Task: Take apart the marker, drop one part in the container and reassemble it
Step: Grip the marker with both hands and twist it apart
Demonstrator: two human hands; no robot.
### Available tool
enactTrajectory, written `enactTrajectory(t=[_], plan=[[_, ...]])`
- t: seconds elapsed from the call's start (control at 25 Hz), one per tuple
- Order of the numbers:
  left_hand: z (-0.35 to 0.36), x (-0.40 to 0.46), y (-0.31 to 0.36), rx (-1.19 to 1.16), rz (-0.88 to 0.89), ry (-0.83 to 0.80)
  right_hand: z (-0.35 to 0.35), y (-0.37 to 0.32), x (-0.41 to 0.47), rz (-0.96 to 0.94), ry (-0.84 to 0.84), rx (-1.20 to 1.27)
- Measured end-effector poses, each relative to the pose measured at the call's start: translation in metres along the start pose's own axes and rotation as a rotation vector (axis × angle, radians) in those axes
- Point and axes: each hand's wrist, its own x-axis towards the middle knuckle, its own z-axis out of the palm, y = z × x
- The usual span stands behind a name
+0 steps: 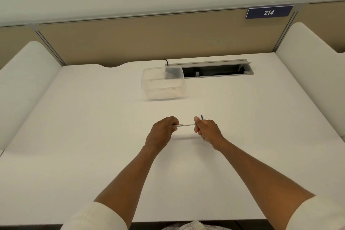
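Note:
A thin white marker (185, 124) with small print on its barrel lies level between my two hands, just above the white desk. My left hand (162, 131) is closed around its left end. My right hand (205, 129) grips its right end, and a short dark blue piece (201, 117) sticks up out of that fist; I cannot tell whether it is joined to the barrel. A clear plastic container (162, 82), open at the top and with nothing visible inside, stands on the desk beyond my hands, slightly to the left.
An open grey cable tray (214, 70) is cut into the desk right behind the container, with a black cable at its left corner. White side panels (24, 84) and a tan back partition with a blue "214" sign (268, 12) close in the desk (93, 136).

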Motion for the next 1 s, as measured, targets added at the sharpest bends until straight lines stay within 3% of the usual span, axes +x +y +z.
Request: enactTrajectory(t=[0.24, 1.0], plan=[[0.001, 0.0, 0.006, 0.018, -0.007, -0.043, -0.003, -0.001, -0.001, 0.038, -0.017, -0.009], [0.008, -0.008, 0.027, -0.061, -0.099, -0.113, -0.013, 0.014, -0.021, -0.087, -0.045, 0.079]])
